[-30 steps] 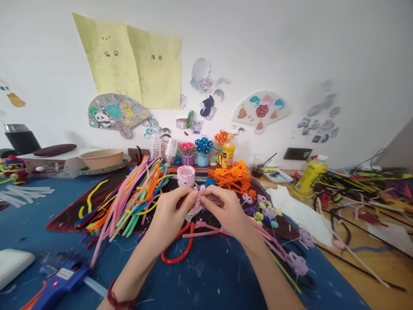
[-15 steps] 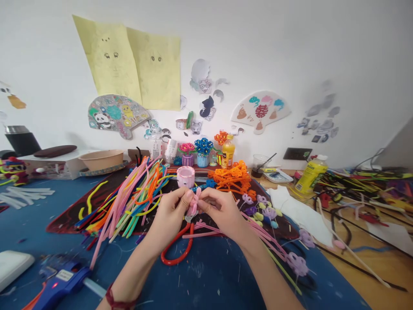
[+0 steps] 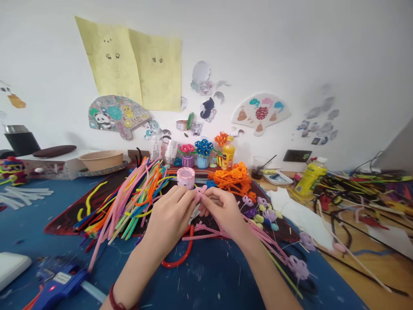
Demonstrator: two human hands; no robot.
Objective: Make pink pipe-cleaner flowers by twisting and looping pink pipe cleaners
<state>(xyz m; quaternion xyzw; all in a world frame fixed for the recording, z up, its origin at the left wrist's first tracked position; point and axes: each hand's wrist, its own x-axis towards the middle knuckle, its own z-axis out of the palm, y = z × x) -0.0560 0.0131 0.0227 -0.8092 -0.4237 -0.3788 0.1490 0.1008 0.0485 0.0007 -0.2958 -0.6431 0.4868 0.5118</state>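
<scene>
Between my fingertips is a small pink pipe-cleaner flower with looped petals. My left hand is closed on its left side, the back of the hand turned up and hiding most of the fingers. On the other side my right hand pinches it between thumb and fingers. Just behind stands a pink cup-shaped pot. Beneath my hands lies a red-handled tool, partly covered, its metal head hardly showing. Loose pink pipe cleaners lie under my right wrist.
A heap of coloured pipe cleaners lies left. Orange pipe-cleaner flowers and purple flowers lie right. A blue glue gun rests front left. Bottles, including a yellow one, and finished flower pots stand farther back.
My left hand has rolled over so its back faces up, covering more of the red-handled tool. The pink flower has turned and risen slightly, its loops now spread.
</scene>
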